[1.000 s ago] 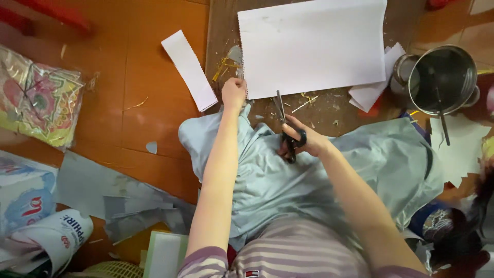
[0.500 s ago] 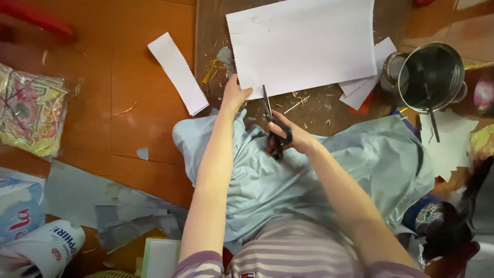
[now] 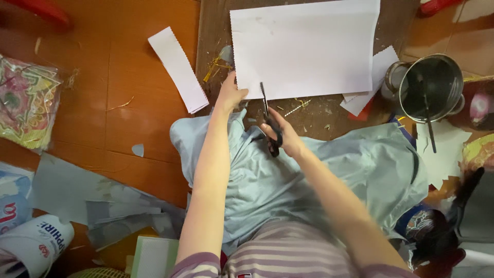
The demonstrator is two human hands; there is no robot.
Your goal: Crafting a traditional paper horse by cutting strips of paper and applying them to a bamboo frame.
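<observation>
Below, an orange wooden floor (image 3: 128,128) carries a dark board (image 3: 216,31) at its far edge, littered with scraps. A large white paper sheet (image 3: 303,46) lies on that board, a steel pot (image 3: 429,87) near its right edge and a narrow paper strip (image 3: 177,69) to its left. The left hand (image 3: 230,96) presses the sheet's near-left corner, fingers flat. The right hand (image 3: 285,136) grips black scissors (image 3: 267,116), blades pressed nearly together at the sheet's near edge.
</observation>
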